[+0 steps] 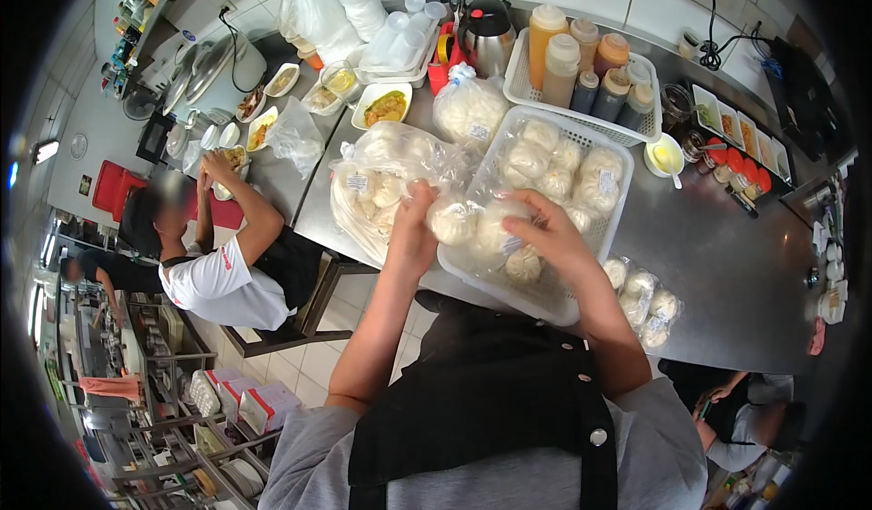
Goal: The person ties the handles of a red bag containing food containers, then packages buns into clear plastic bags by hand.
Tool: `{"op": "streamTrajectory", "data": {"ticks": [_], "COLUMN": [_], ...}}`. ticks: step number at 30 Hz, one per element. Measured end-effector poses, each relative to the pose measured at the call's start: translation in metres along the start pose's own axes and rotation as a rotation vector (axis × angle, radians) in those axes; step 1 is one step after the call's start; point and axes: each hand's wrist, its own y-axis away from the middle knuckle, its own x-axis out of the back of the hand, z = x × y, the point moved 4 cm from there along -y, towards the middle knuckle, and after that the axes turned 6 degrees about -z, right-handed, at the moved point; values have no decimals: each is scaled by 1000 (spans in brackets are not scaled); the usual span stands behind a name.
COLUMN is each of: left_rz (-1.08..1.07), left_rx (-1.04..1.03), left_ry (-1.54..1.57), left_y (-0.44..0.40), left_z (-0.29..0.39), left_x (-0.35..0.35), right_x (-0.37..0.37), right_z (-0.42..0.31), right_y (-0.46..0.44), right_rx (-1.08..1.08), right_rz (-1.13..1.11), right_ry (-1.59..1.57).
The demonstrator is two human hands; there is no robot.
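Note:
Between my two hands is a clear plastic pack of white steamed buns, held over the near left side of a white plastic basket. My left hand grips the pack's left end, fingers closed on the plastic. At the other end my right hand has its fingers curled onto the pack, slightly blurred. More packed buns lie inside the basket. Left of it, a large clear bag of buns rests on the steel counter, close to my left hand. Another bunched bag of buns stands behind.
Sauce bottles fill a second basket at the back. A thermos jug and a dish of yellow food stand behind the bags. More bun packs lie at right on the counter. A co-worker works at left.

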Motion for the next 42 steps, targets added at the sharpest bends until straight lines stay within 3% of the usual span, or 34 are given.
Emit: {"op": "streamTrajectory", "data": {"ticks": [2,4,6,10,13,15,16,18,19,22,24,28,30,33,34,36,37,39,42], "left_rz": [-288,-361,-286,-215,-163,-100,-99,-84,-83,-72,-99,-67,-49,16,18,131,132,-142,-198], "left_rx": [53,43,10,-43,-51,-32,-34,-174,-175,-175,-206,-173,-170,-222,-224,-188,-188,-44,120], "left_ry": [592,549,416,283,330,187,185,-30,-30,41,90,77,-166,-365,-366,-529,-528,-37,-59], "left_y": [10,11,10,6,8,8,8,9,10,12,9,13,11,11,11,10,9,7,17], "left_z": [11,13,17,20,20,18,16,18,17,16,17,21,15,3,5,10,14,12,0], "left_x": [-29,-41,-46,-39,-35,-30,-28,-26,-28,-32,-31,-37,-36,-41,-41,-40,-40,-46,-53], "right_x": [-1,-3,-7,-16,-13,-17,-19,-18,-20,-17,-7,-8,-15,-17,-18,-17,-16,-11,-8], "right_z": [-6,-11,-18,-9,12,22,27,23,22,13,11,-18,-29,-19,-13,-3,-3,-8,-26], "right_y": [1,-2,-5,-5,-8,-7,-7,-9,-9,-5,-6,-4,-6,-17,-21,-27,-28,-27,-28], "right_rx": [-12,-23,131,170,-7,-171,-170,119,119,242,81,202,313,168,170,278,277,263,217], "right_rz": [28,55,21,35,64,25,23,124,123,182,165,126,213,134,133,207,206,305,231], "right_ry": [-11,-21,105,72,9,-301,-301,-309,-309,-233,227,240,505,380,379,59,60,-58,85]}}
